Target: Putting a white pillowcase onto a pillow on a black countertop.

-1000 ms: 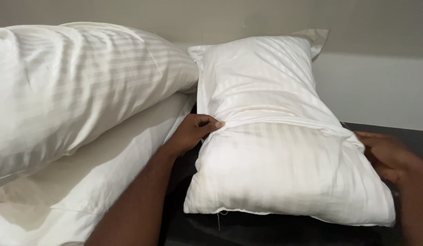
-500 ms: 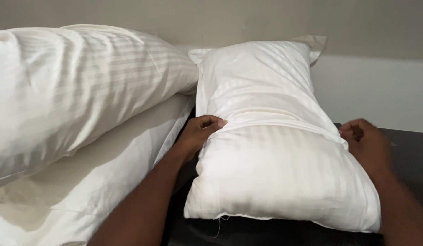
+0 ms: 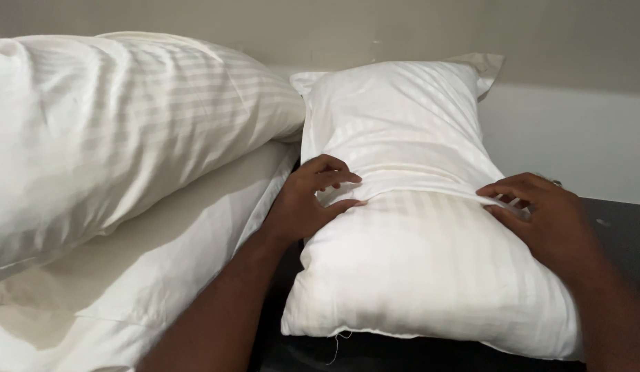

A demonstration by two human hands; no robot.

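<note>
Pillow (image 3: 430,227): white, striped, soft, likely light, cased halfway. Left hand (image 3: 309,200) and right hand (image 3: 540,217) apart, fingers pinching the case edge either side; best grip there.

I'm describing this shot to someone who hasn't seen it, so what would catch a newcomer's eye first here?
First, the white striped pillow propped up at centre on a dark surface, with the left hand and right hand pinching the fabric at its middle from either side. Next, the two big white pillows stacked on the left, the upper one leaning toward the centre pillow. Behind is a plain beige wall.
</note>
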